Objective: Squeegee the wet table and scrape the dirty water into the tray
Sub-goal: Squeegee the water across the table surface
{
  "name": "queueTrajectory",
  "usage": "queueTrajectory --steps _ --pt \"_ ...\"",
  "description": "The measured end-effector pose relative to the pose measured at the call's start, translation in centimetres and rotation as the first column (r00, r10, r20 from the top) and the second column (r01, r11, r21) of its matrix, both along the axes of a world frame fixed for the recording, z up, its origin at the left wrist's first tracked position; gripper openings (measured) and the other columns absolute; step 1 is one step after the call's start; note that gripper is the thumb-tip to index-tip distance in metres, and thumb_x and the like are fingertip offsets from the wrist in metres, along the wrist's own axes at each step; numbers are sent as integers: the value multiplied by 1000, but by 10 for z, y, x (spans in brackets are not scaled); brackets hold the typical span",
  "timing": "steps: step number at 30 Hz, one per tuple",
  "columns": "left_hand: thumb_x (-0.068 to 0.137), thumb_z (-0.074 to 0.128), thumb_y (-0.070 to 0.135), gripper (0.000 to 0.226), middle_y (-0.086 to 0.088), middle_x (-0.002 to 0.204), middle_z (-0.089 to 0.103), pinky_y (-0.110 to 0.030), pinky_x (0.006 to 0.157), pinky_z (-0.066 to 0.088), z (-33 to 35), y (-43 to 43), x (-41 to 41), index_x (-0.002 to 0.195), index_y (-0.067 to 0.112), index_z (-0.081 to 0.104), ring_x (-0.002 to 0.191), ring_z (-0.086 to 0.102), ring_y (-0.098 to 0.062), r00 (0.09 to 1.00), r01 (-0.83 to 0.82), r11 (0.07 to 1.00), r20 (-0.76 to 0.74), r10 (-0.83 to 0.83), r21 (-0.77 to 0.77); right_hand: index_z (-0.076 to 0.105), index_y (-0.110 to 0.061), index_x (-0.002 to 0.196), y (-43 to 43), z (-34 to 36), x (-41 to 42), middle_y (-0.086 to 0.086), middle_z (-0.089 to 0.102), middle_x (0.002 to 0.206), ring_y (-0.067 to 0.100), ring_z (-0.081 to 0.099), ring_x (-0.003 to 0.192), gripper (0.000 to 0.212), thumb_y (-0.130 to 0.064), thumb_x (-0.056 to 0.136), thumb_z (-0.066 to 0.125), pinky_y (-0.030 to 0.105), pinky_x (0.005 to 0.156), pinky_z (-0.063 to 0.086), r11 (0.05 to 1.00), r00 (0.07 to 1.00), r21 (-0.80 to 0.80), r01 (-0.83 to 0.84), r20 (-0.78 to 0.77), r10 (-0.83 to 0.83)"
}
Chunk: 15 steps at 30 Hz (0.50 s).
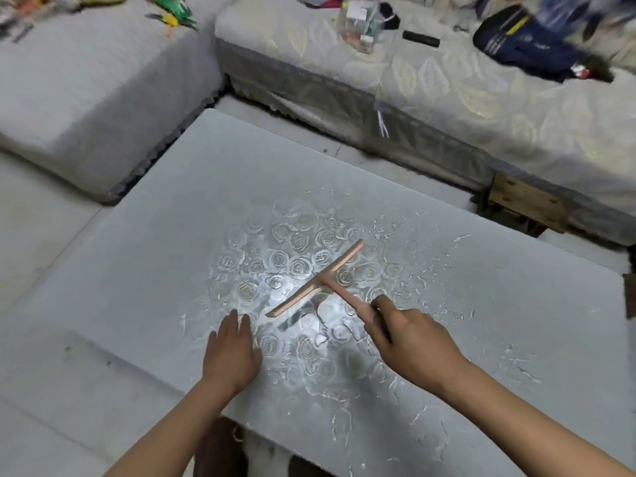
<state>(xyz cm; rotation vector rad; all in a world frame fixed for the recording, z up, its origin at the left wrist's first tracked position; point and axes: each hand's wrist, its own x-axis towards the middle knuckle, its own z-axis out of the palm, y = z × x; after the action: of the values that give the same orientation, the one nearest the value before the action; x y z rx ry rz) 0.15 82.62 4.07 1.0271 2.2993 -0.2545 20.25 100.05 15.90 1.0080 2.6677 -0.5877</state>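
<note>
A pink T-shaped squeegee [323, 278] lies with its blade on the wet middle of the grey rose-patterned table [144, 270]. My right hand [409, 335] grips the end of its handle, to the right of the blade. My left hand [232, 351] rests flat on the tabletop with straight fingers, just left of the blade's near end. Water streaks and droplets [430, 270] spread over the middle and right of the table. No tray is in view.
Grey sofa cushions [96, 98] border the table at the far left. A leaf-patterned sofa [464, 98] at the back right holds a clear box [359, 22], a dark bag [523, 36] and a black roll [421, 38]. The table's near edge runs by my arms.
</note>
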Motion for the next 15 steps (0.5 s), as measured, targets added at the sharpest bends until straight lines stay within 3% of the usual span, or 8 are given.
queueTrajectory --steps 8,11,15 --pt "98 38 37 58 -6 154 30 -29 109 31 33 -64 -10 149 13 25 139 32 -21 971 -237 963 61 231 128 42 -19 93 -41 21 -44 5 64 87 29 59 80 28 -44 100 32 34 61 42 985 985 -35 -167 48 168" --pt "96 41 34 50 -3 141 45 -29 98 38 38 -98 -19 142 14 37 126 45 -21 937 -350 919 84 340 180 46 -17 95 -70 22 -71 5 63 85 29 58 78 31 -44 100 32 35 63 45 970 970 -43 -239 21 240" --pt "95 41 28 49 -5 134 50 -31 95 41 44 -158 -30 142 15 37 121 49 -23 852 -523 828 113 511 202 45 -15 91 -118 19 -108 5 61 80 29 55 73 34 -45 100 30 35 63 44 950 952 -72 -304 17 306"
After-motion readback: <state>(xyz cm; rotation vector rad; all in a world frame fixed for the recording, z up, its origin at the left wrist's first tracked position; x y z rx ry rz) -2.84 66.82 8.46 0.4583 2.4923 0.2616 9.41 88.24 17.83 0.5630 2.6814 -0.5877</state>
